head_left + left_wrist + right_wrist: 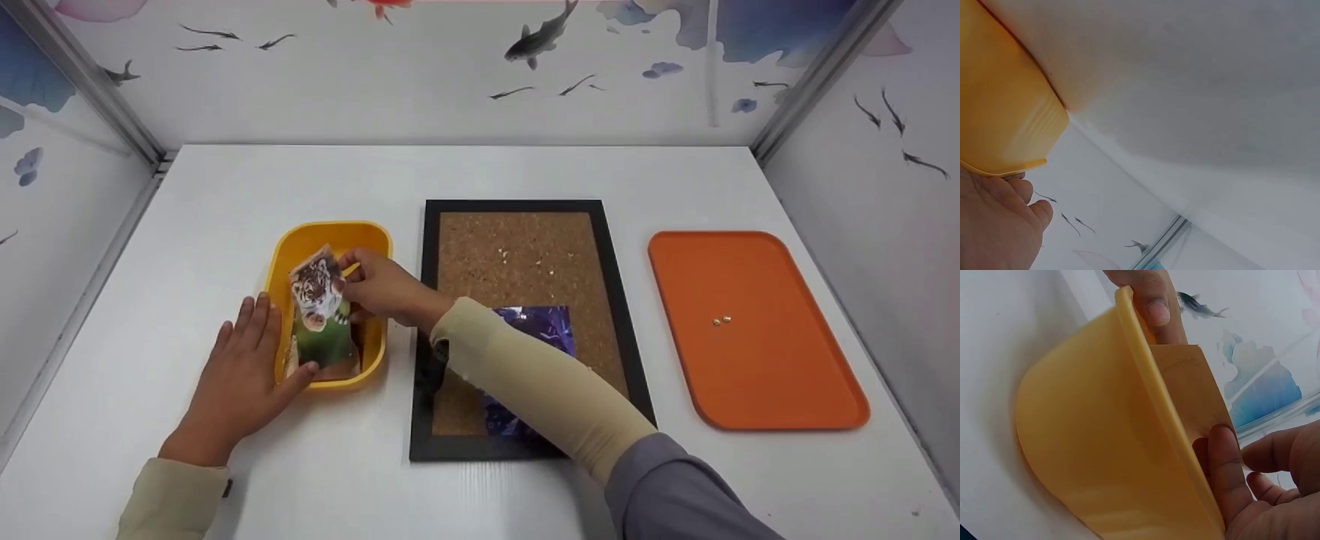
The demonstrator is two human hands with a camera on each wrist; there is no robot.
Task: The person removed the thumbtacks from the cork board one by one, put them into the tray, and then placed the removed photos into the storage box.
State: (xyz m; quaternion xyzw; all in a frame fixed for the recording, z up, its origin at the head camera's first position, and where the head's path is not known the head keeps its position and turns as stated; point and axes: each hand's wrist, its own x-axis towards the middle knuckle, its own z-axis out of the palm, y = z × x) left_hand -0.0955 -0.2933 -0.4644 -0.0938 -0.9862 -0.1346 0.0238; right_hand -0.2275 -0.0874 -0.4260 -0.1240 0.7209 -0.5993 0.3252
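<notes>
A yellow bin (370, 229) stands at the left of the table with a tiger photo (324, 337) leaning inside it. My right hand (390, 291) pinches the photo's right edge between thumb and fingers. From the right wrist view, the photo's brownish back (1182, 391) shows above the bin's rim, with faint writing on it. Along the bin's left side lies my left hand (244, 382), fingers straight at the rim and thumb reaching over the front edge. The left wrist view shows that hand (999, 225) against the bin's rim. Whatever lies beneath the photo is mostly hidden.
A cork board (525, 255) in a black frame lies mid-table, small pale bits on its surface. A purple-blue picture (551, 319) on it is partly covered by my right forearm. To the right is an orange tray (765, 375) holding two small metallic pieces (721, 321).
</notes>
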